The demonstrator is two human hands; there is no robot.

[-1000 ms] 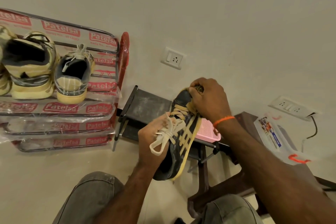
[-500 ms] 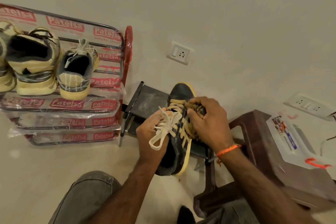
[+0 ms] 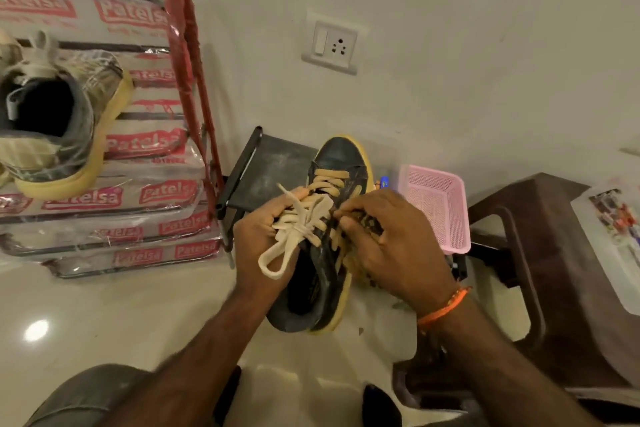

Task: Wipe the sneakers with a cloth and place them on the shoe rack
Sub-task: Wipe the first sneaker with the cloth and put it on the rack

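One shoe rack point(image 3: 188, 55) stands at the left against the wall, wrapped in clear plastic printed with red "Patelsa" labels. Three tiers are visible. One grey sneaker with a pale yellow sole point(image 3: 59, 121) sits on the upper tier near the rack's right edge, heel opening toward the camera; a second shoe is only partly visible at the left frame edge.

Right of the rack, one dark folding stand point(image 3: 273, 166) rests on the floor against the wall.

One dark sneaker with a yellow sole and cream laces point(image 3: 332, 218) is held in mid-air above the floor, toe pointing toward the wall, in front of the stand. The left hand point(image 3: 266, 246) is closed around the sneaker's left side, fingers curled under the lace area, with one lace loop hanging over the hand. The right hand point(image 3: 391, 246) is closed on one dark patterned cloth point(image 3: 363, 222), pressing it against the sneaker's right side. One orange band point(image 3: 443, 305) circles the right wrist.

One wall socket point(image 3: 330, 43) is mounted above the sneaker.

One pink mesh basket point(image 3: 436, 204) sits just right of the hands. One brown plastic stool point(image 3: 554, 270) stands at the right, carrying one clear plastic case point(image 3: 609, 236) at its right edge.
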